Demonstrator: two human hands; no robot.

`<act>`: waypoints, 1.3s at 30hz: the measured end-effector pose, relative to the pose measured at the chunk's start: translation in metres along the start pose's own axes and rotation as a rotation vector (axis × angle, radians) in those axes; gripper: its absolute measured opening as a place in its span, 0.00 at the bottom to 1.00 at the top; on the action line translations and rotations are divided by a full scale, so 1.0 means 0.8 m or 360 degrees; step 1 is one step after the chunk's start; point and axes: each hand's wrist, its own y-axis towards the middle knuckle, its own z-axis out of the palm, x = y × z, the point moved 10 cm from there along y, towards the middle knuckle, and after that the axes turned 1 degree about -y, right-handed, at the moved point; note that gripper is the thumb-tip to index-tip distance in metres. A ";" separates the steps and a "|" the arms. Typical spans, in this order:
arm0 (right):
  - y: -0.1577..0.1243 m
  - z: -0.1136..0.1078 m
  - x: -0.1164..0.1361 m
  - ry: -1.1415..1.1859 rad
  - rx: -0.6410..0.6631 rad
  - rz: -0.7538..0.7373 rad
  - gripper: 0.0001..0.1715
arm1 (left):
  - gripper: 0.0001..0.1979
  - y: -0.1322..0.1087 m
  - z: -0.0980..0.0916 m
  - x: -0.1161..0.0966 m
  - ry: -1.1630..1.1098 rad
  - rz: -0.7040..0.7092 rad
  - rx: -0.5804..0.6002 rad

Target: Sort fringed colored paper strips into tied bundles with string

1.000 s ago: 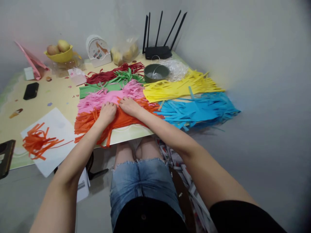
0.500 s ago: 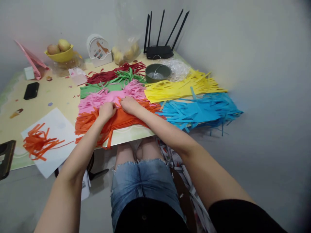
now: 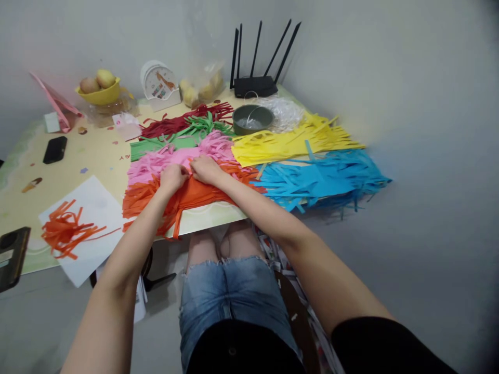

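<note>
My left hand (image 3: 172, 177) and my right hand (image 3: 205, 169) rest close together on the orange fringed paper (image 3: 195, 193) at the table's front edge. Both hands have curled fingers pinching the orange paper's upper edge, where it meets the pink fringed paper (image 3: 177, 155). Behind lie green fringed paper (image 3: 171, 139) and dark red fringed paper (image 3: 175, 122). To the right lie yellow fringed paper (image 3: 288, 141) and blue fringed paper (image 3: 319, 179), the blue one hanging over the table's edge.
A white sheet (image 3: 95, 210) with loose orange strips (image 3: 64, 231) lies front left. A green bowl (image 3: 252, 118), a black router (image 3: 255, 85), a yellow fruit bowl (image 3: 98, 93), a clock (image 3: 158, 83), a black phone (image 3: 54, 149) and a dark device (image 3: 11, 254) sit around.
My hands have shifted slightly toward the pink paper's edge and their fingers have curled tighter on the orange paper. The view has tilted a little.
</note>
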 end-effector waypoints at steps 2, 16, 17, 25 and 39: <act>-0.007 -0.002 0.002 0.0004 -0.0050 0.0001 0.20 | 0.13 -0.002 -0.002 0.000 0.0010 0.0006 -0.0034; -0.020 -0.008 -0.005 0.0198 -0.0176 0.0054 0.14 | 0.16 -0.035 -0.020 -0.029 0.0161 0.0295 -0.0260; -0.021 -0.010 -0.004 0.0197 -0.0186 0.0050 0.15 | 0.17 -0.036 -0.021 -0.028 0.0156 0.0291 -0.0268; -0.049 -0.007 0.042 0.0343 -0.0239 -0.0188 0.19 | 0.15 -0.041 -0.034 -0.020 0.0125 0.0221 -0.0402; -0.037 0.003 0.005 0.1268 -0.0386 0.0239 0.38 | 0.06 -0.100 -0.179 0.062 -0.0403 -0.0068 -0.1201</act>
